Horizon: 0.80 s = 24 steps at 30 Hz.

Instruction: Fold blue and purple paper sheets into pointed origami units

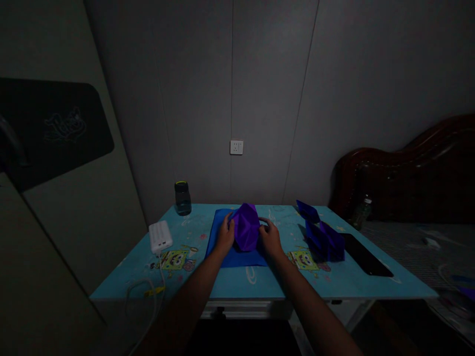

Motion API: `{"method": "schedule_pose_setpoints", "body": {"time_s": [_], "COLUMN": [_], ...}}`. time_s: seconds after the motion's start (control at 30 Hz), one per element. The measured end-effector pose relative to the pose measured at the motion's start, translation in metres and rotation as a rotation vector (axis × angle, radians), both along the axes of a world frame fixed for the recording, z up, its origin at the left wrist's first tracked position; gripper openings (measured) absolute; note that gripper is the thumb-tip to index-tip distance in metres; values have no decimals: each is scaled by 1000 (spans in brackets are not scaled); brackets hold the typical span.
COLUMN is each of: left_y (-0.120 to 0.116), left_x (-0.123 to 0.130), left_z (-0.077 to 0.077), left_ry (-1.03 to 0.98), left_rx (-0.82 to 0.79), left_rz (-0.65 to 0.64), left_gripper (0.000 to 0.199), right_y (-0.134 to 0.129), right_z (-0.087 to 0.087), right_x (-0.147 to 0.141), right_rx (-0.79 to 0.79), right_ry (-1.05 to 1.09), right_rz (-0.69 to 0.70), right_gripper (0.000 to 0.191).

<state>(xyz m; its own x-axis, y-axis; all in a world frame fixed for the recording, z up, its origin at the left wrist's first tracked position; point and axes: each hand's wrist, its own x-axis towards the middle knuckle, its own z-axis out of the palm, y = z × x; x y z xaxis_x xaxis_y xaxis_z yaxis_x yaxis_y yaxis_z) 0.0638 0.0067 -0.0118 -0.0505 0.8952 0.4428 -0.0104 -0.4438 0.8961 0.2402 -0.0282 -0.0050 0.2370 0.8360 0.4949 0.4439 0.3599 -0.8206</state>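
Holding up a faceted, folded purple paper shape between two bare hands, near the middle of a light-blue tabletop with cartoon prints, over a flat, bright-blue rectangular sheet. Clamped on the left edge of the shape with the left hand, fingers partly curled toward the far side, thumb nearer. Clamped on the right edge with the right hand, more tightly curled, index finger and thumb close together at the paper. Too dim to tell the firmness of either grip, or any contact between the lower tip of the shape and the sheet.

Resting well to the right on the same tabletop, a cluster of dark-blue and purple folded paper, with a dark-blue folded paper flap just behind. Lying just beside the cluster, farther right, a flat, black, rectangular slab. Lying off to the left, a white, round-cornered box with ports, joined at the near end to a thin white cable. Standing near the far left corner, a see-through, dark-tinted bottle with a yellow-green lid rim.
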Motion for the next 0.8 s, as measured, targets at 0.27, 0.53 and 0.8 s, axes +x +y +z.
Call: {"method": "schedule_pose_setpoints", "body": {"time_s": [0.27, 0.53, 0.8], "left_y": [-2, 2, -2], "left_x": [-1, 0, 3], "left_z": [3, -1, -3], "left_ry": [60, 48, 68], "left_rx": [-14, -7, 7], "left_rz": [-32, -32, -84], "left_gripper": [37, 38, 42], "right_y": [-5, -7, -10], "right_z": [-1, 4, 9], "right_x": [2, 1, -5], "right_rx": [-1, 5, -24], "right_ry": [-126, -209, -155], "right_rz": [-74, -84, -41], "right_gripper": [20, 27, 53]}}
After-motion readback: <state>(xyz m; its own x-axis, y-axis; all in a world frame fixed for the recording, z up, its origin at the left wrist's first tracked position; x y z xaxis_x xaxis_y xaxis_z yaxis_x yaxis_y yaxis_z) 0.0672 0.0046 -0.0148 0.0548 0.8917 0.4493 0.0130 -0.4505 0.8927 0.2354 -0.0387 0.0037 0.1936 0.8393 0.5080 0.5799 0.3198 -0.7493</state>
